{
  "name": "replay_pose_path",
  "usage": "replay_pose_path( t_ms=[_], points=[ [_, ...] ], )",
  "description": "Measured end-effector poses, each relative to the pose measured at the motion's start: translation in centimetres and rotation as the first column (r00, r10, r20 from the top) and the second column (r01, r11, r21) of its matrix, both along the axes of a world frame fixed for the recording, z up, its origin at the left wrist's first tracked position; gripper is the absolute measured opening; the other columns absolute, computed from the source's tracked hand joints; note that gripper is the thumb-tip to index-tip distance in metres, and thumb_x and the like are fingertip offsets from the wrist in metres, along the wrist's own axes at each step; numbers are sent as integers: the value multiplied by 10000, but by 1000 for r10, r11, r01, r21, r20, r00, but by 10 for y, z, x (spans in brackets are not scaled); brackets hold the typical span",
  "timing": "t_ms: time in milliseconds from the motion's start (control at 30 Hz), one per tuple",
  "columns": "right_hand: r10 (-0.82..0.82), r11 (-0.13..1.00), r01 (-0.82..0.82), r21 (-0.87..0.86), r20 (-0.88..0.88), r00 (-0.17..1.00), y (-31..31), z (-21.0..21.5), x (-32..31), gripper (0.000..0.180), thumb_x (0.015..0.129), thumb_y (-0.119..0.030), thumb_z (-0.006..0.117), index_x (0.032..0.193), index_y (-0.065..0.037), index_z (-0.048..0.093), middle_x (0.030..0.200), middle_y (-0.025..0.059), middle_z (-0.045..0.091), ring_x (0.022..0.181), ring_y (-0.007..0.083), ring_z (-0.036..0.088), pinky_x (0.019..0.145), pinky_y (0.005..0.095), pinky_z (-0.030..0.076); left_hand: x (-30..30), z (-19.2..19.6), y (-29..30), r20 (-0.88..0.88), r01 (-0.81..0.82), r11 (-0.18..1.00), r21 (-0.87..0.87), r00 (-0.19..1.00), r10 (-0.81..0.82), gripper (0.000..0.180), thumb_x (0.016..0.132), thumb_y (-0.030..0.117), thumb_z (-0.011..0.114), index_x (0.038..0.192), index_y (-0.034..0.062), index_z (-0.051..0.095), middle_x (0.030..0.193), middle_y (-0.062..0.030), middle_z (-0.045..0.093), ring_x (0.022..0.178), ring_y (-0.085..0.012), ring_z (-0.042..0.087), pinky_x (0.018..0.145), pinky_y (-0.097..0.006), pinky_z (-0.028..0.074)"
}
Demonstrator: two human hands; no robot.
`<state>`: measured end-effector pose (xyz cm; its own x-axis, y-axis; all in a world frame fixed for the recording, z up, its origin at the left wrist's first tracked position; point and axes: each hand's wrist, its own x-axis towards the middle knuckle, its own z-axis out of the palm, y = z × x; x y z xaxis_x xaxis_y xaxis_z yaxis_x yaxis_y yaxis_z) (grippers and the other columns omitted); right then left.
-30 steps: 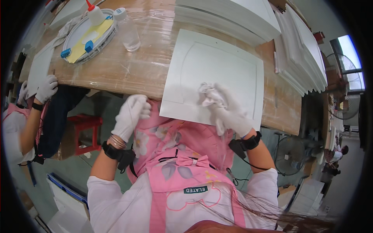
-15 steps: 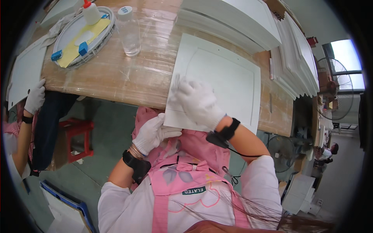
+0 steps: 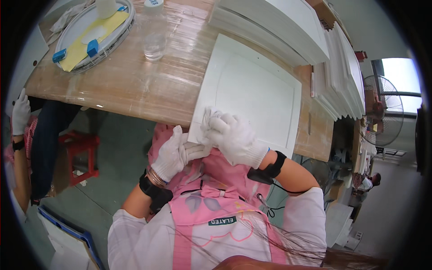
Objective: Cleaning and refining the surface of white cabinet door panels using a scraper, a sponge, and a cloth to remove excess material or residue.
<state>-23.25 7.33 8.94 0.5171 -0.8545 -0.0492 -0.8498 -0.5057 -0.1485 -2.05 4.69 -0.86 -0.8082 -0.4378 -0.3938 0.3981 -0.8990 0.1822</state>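
Note:
A white panel (image 3: 256, 99) with a grooved inner border lies on the table, its near edge close to my body. My right hand (image 3: 236, 139), in a white knit glove, is closed around a crumpled white cloth (image 3: 208, 118) and presses it on the panel's near left corner area. Beside that corner is my left hand (image 3: 171, 155), also gloved, with its thumb raised and its fingers stretched toward the panel's near edge. Whether those fingers touch the panel from below is hidden.
Stacked white panels (image 3: 270, 31) stand behind, with more panels (image 3: 339, 72) at the right. At the far left of the wrapped table (image 3: 121, 85) are a clear bottle (image 3: 154, 38) and a round lid (image 3: 96, 60) bearing blue blocks. A co-worker's gloved hand (image 3: 20, 112) and a red stool (image 3: 81, 155) are left.
My right hand has moved down toward the panel's near edge with the cloth, closer to my left hand. The co-worker's hand and panel have shifted left and up.

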Motion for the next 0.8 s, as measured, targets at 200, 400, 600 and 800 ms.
replay_pose_path(
  t_ms=[200,400,600,800],
  points=[
    [-317,946,326,0,230,920,-62,7,-15,251,848,-166,626,1091,-107,651,1136,120,616,995,364,612,848,457,507,-2,-1,11,-29,-20,1000,-18,999,20,689,1055,485,375,1407,-107,365,1330,-269,534,1233,-391,555,1048,-488,484],
    [-307,946,324,-16,277,910,-60,1,-1,433,810,-182,677,1227,-88,608,1220,158,599,1055,361,602,876,439,506,-34,3,19,128,111,955,-276,989,-78,458,1001,172,571,1388,-28,429,1259,-169,584,1127,-279,632,954,-388,554],
    [48,998,-47,41,-30,998,-29,-2,27,500,685,-239,714,1176,-202,626,1290,103,532,1154,319,538,902,439,486,-35,-9,22,182,39,948,-316,983,21,407,999,147,555,1346,-35,445,1208,-146,601,1098,-275,647,949,-399,561],
    [-265,964,265,-1,-80,961,-88,-11,8,405,707,-203,672,1100,-115,622,1090,116,547,988,317,578,745,412,511,-40,0,22,171,74,967,-243,985,-33,427,972,102,563,1346,-62,438,1212,-156,607,1085,-272,656,928,-396,571]
  ],
)
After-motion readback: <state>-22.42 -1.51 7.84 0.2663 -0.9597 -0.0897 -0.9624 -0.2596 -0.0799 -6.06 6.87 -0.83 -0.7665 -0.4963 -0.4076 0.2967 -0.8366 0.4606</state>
